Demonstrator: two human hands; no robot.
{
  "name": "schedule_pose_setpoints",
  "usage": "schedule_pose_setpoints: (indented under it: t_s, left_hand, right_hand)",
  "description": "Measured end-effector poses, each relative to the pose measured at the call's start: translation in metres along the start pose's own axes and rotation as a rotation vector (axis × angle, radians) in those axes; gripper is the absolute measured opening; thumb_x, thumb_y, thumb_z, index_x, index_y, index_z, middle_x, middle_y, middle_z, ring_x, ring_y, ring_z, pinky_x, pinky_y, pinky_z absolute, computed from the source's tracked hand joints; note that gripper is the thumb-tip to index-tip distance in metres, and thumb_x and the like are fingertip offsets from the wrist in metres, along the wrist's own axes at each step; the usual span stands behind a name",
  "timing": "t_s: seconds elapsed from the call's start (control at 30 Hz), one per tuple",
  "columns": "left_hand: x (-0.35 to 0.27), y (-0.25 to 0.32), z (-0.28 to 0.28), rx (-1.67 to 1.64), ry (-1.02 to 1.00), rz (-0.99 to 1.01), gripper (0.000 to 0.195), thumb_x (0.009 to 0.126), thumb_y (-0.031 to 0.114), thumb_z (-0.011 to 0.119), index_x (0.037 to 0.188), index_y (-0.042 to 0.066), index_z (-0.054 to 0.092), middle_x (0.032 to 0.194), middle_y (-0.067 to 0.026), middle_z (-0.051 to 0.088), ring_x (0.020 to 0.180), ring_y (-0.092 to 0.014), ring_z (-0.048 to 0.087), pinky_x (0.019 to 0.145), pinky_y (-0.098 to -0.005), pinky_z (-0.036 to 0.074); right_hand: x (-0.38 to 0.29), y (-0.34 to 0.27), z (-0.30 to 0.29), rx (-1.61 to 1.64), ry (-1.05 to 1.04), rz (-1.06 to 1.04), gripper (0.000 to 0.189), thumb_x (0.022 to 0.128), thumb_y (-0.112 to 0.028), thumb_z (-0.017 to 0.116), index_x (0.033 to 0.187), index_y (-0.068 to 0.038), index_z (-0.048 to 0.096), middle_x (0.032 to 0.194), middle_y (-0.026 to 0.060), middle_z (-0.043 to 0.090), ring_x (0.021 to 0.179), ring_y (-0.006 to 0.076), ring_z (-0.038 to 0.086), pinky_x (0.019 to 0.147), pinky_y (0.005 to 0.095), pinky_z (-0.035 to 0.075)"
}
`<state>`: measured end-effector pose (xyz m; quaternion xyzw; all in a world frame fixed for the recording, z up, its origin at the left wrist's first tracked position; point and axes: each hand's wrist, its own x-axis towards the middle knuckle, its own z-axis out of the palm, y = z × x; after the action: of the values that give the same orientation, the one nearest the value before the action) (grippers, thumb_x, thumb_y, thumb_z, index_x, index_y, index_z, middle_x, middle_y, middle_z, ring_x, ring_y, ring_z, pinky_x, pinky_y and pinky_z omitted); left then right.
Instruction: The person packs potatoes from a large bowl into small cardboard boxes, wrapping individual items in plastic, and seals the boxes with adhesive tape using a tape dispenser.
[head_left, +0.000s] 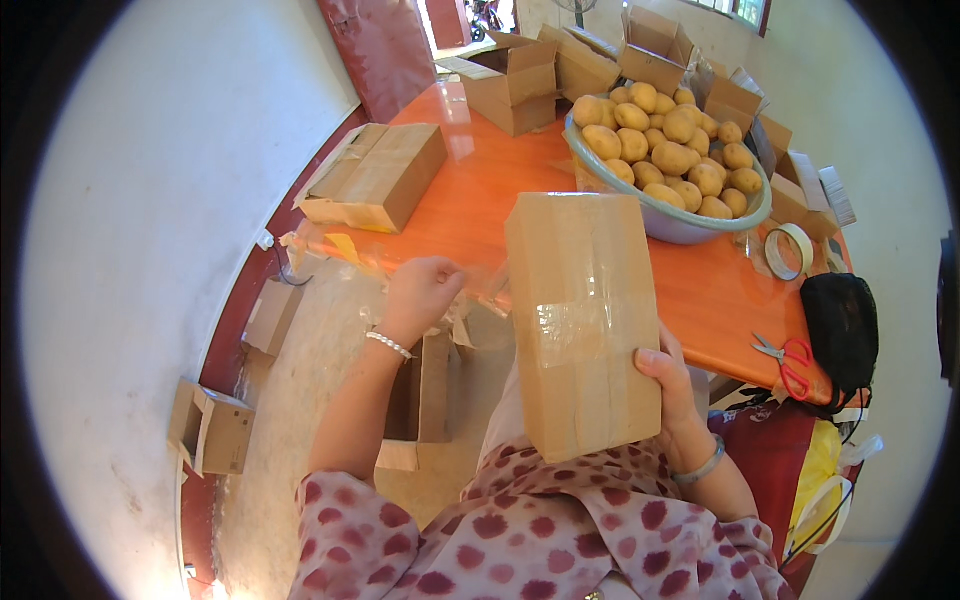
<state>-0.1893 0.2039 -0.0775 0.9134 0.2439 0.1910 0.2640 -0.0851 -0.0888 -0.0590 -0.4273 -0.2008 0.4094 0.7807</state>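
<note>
My right hand (671, 382) grips a taped cardboard box (589, 322) by its right side, thumb on the face. The box is tilted up before my body, in front of the orange table (487, 187). Shiny clear tape crosses its face and runs along its length. My left hand (426, 289) is curled at the table's near edge, apart from the box, and no object shows in it. Scraps of clear tape (487, 292) hang from the table edge beside that hand.
A basin (675, 229) heaped with potatoes (675, 157) stands at the back right. Another taped box (375, 176) lies at the left. Open cartons (517, 90) line the far side. A tape roll (787, 253), red-handled scissors (795, 367) and a black pouch (840, 334) sit at the right.
</note>
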Motion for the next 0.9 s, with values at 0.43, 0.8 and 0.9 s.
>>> schedule_pose_setpoints:
  t_s: [0.43,0.8,0.9]
  left_hand:
    - [0.016,-0.004,0.018,0.466,0.046,0.475,0.01,0.071,0.004,0.059,0.079,0.006,0.064,0.08,-0.0088,0.063,0.081,-0.029,0.059,0.068,-0.0396,0.047]
    - [0.02,0.017,-0.01,-0.153,0.239,0.173,0.02,0.085,0.014,0.06,0.096,-0.002,0.065,0.09,-0.0129,0.068,0.082,-0.022,0.066,0.075,-0.0344,0.051]
    - [-0.019,0.041,-0.019,-0.736,-0.094,-0.003,0.051,0.089,0.033,0.061,0.125,-0.001,0.049,0.107,-0.0118,0.062,0.095,-0.019,0.062,0.082,-0.0308,0.049]
  right_hand:
    - [0.0,-0.001,0.002,-0.046,0.018,-0.013,0.069,0.072,-0.025,0.063,0.132,0.002,0.041,0.121,0.0117,0.054,0.111,0.0198,0.052,0.093,0.0301,0.041]
    - [0.003,-0.006,0.006,0.017,-0.002,-0.021,0.063,0.075,-0.021,0.062,0.13,0.003,0.042,0.118,0.0129,0.055,0.107,0.0191,0.055,0.09,0.0303,0.045]
    - [0.01,-0.006,0.006,0.008,0.018,-0.026,0.063,0.076,-0.02,0.062,0.13,0.003,0.041,0.118,0.0133,0.055,0.106,0.0194,0.055,0.089,0.0302,0.046]
